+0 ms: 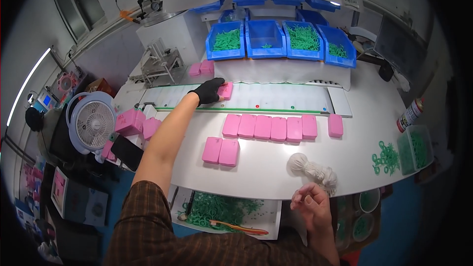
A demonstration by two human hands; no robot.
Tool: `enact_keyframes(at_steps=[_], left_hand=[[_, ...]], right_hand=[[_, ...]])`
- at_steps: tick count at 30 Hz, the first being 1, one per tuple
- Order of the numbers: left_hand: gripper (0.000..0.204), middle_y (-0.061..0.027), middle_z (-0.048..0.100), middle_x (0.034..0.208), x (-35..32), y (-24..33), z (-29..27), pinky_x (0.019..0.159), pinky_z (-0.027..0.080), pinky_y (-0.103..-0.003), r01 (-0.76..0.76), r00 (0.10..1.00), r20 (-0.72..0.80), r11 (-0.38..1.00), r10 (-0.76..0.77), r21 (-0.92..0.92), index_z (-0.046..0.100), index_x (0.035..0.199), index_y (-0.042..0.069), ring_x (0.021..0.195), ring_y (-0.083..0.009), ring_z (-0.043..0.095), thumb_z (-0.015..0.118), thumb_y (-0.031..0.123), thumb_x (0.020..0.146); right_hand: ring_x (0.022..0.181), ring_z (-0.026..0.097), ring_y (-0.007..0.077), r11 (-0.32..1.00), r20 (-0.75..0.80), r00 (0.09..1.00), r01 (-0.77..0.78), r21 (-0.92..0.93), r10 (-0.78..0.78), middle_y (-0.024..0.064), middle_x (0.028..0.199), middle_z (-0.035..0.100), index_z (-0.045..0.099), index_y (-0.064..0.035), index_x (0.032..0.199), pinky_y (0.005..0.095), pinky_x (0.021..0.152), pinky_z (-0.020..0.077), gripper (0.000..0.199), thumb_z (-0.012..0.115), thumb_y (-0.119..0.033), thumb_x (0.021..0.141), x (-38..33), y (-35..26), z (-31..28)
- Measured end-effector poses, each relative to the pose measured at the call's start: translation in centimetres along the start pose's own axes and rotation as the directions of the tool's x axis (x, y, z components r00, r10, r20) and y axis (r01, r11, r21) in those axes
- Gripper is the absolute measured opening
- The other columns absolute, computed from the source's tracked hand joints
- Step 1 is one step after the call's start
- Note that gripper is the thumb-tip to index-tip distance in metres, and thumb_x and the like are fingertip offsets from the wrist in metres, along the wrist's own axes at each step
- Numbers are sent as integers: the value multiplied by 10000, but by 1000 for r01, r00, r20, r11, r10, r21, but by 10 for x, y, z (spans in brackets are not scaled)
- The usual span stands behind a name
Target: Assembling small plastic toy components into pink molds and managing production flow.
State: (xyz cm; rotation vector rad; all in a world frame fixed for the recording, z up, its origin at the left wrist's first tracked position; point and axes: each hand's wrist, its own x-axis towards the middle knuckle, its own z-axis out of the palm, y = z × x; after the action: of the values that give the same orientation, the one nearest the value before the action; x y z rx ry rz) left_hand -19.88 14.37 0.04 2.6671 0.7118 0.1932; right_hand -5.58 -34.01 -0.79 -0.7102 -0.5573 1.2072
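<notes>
My left hand, in a black glove, reaches to the far side of the table and grips a pink rectangular block over the long white conveyor strip. Nearer me, several more pink blocks line up in a row, with one pink block set apart at the right. A pair of pink blocks lies closer to the front left. Bare and loosely curled, my right hand hovers by the table's front edge with nothing visible in it. Just beyond it lies a bundled off-white glove.
Blue bins with green pieces stand behind the strip. At right are loose green rings, a clear tub and a spray can. A fan and a phone sit left. An open drawer juts out below.
</notes>
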Motion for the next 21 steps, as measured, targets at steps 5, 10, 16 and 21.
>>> enact_keyframes(at_steps=[5,10,16,21], left_hand=[[645,-137,534,1267,1,4,-1,1001,397,-325,49,999,13,998,-48,-29,474,1299,61,1159,-242,520,732,200,724],[916,-158,350,1449,-33,-40,-18,1076,343,-358,184,982,-40,983,-184,0,302,1424,41,1331,-275,365,787,213,666],[657,-160,426,1381,-62,26,-14,1029,370,-361,-96,896,-442,991,44,-96,439,1302,19,1269,-285,436,756,166,746],[543,-147,444,1365,-109,165,15,950,443,-354,-392,873,-431,856,230,-337,477,1259,47,1208,-241,491,714,61,771]], right_hand=[[817,589,178,999,-41,999,2,-32,-4,95,900,604,535,10,1045,320,762,493,251,634,-151,881,-6,-6,5],[849,597,149,948,15,1000,27,-317,-24,100,943,623,541,11,1061,294,780,493,210,609,-75,882,10,-34,6],[1047,566,254,110,20,862,88,-990,-507,142,1104,590,512,-1,1136,359,867,491,424,692,-117,770,75,-115,-63],[1265,387,325,-374,122,950,6,-927,-287,187,1294,474,427,-10,1284,410,1054,343,736,726,-200,638,128,-124,-141]])
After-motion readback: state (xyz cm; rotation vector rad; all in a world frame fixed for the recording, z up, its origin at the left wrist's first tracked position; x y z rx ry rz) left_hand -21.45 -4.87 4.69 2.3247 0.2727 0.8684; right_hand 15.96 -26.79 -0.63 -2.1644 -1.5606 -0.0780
